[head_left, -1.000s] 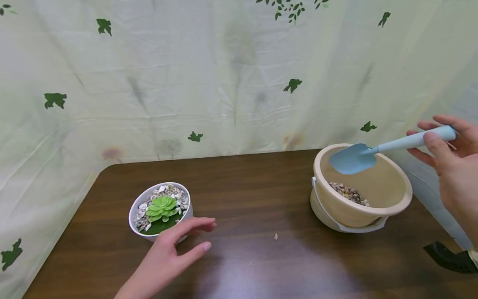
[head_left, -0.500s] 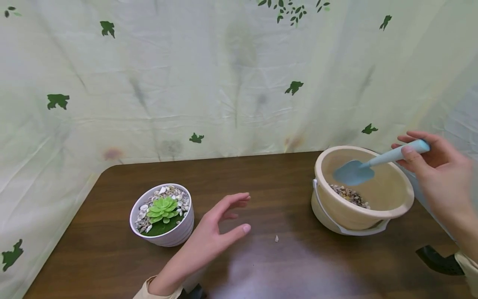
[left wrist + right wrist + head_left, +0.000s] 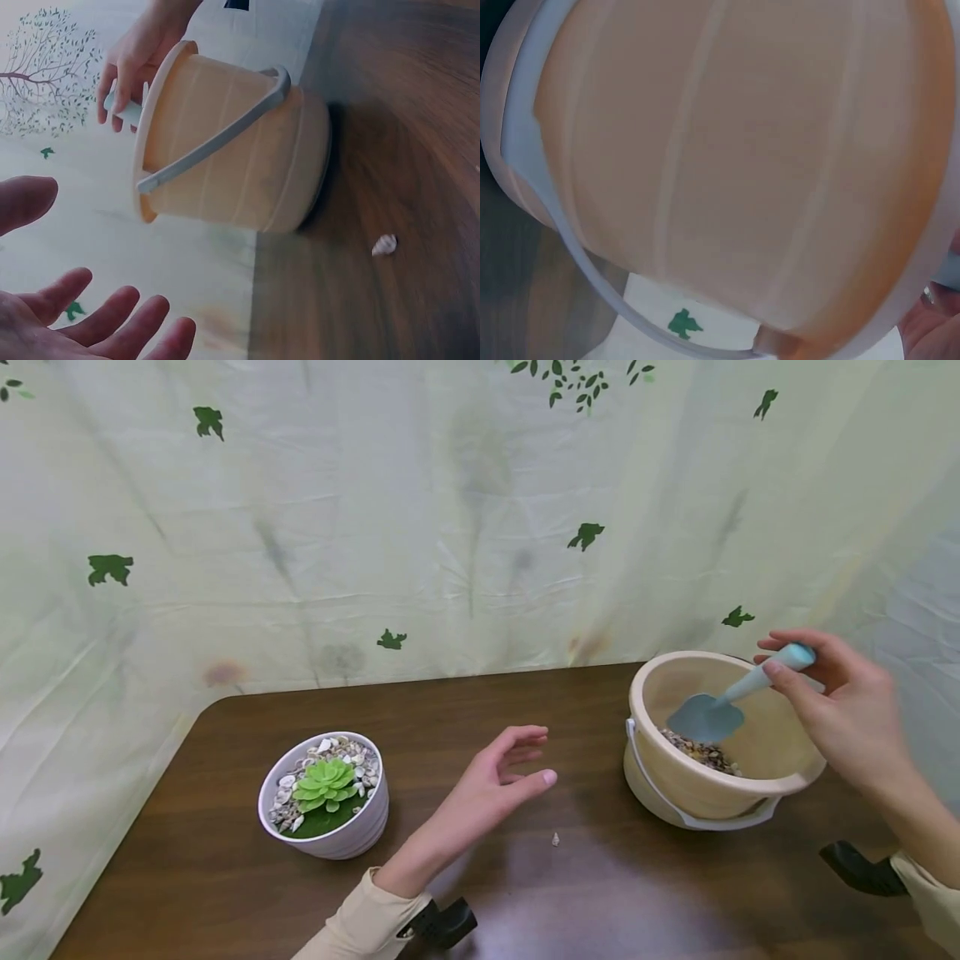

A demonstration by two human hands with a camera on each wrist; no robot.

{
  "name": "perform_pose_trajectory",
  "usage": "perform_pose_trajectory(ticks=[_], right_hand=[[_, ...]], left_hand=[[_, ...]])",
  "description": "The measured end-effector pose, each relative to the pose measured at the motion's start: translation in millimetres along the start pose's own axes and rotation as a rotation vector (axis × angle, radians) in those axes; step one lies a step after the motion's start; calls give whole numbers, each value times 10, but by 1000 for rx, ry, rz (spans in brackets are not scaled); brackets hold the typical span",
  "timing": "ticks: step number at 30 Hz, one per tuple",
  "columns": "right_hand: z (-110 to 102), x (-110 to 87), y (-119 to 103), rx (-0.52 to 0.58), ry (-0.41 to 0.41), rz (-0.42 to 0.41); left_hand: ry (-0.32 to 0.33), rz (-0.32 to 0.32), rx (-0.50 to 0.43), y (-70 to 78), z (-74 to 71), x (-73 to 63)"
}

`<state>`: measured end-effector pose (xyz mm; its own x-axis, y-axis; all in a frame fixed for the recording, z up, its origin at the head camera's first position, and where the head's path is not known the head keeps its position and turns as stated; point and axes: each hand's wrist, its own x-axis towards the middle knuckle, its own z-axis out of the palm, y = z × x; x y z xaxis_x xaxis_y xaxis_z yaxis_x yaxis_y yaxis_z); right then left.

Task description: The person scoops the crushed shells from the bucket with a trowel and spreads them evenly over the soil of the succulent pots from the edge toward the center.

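My right hand (image 3: 851, 710) grips the handle of a light blue hand trowel (image 3: 707, 720). The trowel's blade is tilted down inside a cream bucket (image 3: 693, 797), over the gravel (image 3: 716, 760) at its bottom; whether it touches the gravel I cannot tell. Over the table, left of the bucket, my left hand (image 3: 487, 789) is held with its fingers loosely extended, holding nothing. Seen from the left wrist, its fingers (image 3: 124, 322) are spread apart from the bucket (image 3: 225, 142). The bucket's wall (image 3: 727, 150) fills most of the right wrist view and hides most of that hand.
A white pot (image 3: 367, 827) with a green succulent (image 3: 325, 783) and pale shells stands on the left of the brown table (image 3: 480, 710). A tiny shell (image 3: 556, 839) lies in front of the bucket. Behind hangs a leaf-patterned curtain (image 3: 472, 527). The bucket's grey handle (image 3: 217, 139) hangs down.
My right hand has moved left and down, lowering the trowel's blade from above the rim into the bucket. The left hand has moved right, away from the white pot and towards the bucket.
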<state>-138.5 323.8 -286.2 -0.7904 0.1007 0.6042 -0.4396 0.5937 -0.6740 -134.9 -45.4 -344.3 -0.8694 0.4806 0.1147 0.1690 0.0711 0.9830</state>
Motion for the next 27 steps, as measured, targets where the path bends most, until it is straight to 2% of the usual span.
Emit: perform_pose_trajectory(ticks=[5, 12, 19, 27], right_hand=[[-16, 41, 87, 43, -23, 33], [-21, 125, 250, 186, -75, 91], [-4, 172, 400, 121, -142, 129], [23, 183, 458, 81, -201, 154]], left_hand=[[-1, -20, -17, -39, 130, 197], [-18, -21, -3, -121, 252, 449], [-54, 6, -1, -168, 324, 652], [-97, 14, -26, -171, 515, 855]])
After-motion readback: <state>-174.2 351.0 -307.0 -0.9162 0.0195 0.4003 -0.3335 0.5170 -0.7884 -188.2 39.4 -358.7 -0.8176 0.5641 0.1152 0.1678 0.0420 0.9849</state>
